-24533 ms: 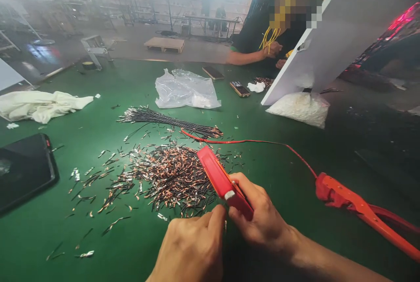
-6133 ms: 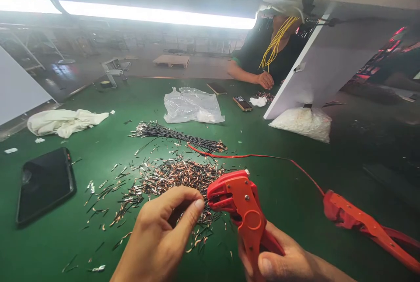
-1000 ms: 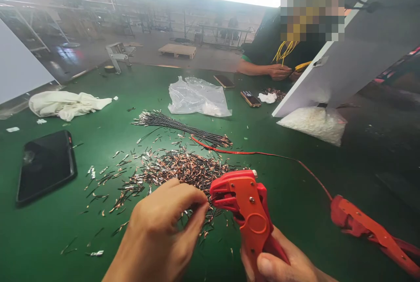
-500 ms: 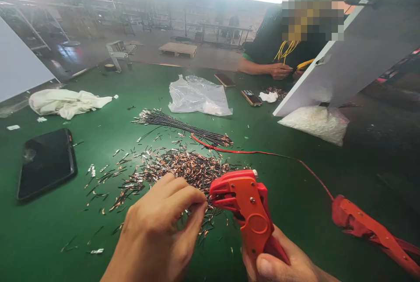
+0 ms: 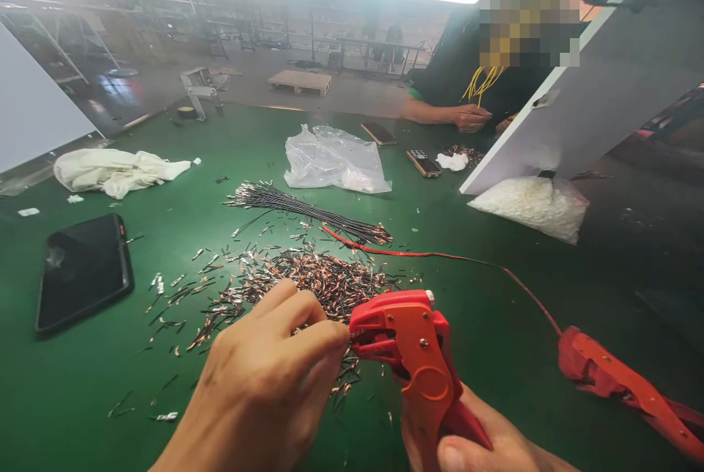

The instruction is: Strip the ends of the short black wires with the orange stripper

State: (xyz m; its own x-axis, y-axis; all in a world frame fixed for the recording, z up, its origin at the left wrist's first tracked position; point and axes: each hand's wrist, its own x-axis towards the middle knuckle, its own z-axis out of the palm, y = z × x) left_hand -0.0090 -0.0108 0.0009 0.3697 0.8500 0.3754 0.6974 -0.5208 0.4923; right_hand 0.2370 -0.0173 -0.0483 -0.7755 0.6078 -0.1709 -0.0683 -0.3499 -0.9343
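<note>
My right hand point(image 5: 478, 439) is wrapped round the handles of a red and orange wire stripper point(image 5: 426, 366), whose jaws point left. At the jaw opening, thumb and forefinger of my left hand point(image 5: 275, 369) are pinched together. Whatever they hold is too small or hidden to name. Just behind both hands lies a heap of short black wire offcuts point(image 5: 324, 278) with copper ends, partly covered by my left hand. Beyond it rests a bundle of black wires point(image 5: 308, 212), with metal terminals at the left and bare copper at the right.
A second red wire stripper point(image 5: 621, 384) lies at right, a red cord running from it. On the green table point(image 5: 511, 289) are a black phone point(image 5: 85, 274), white cloth point(image 5: 118, 170), a clear plastic bag point(image 5: 335, 160) and a filled bag point(image 5: 533, 208). A co-worker's hand point(image 5: 470, 119) holds yellow wires behind.
My left fingers have closed up tighter against the stripper's jaws, and the gap under the forefinger has gone. The stripper's handles have shifted slightly right. The view has moved a little.
</note>
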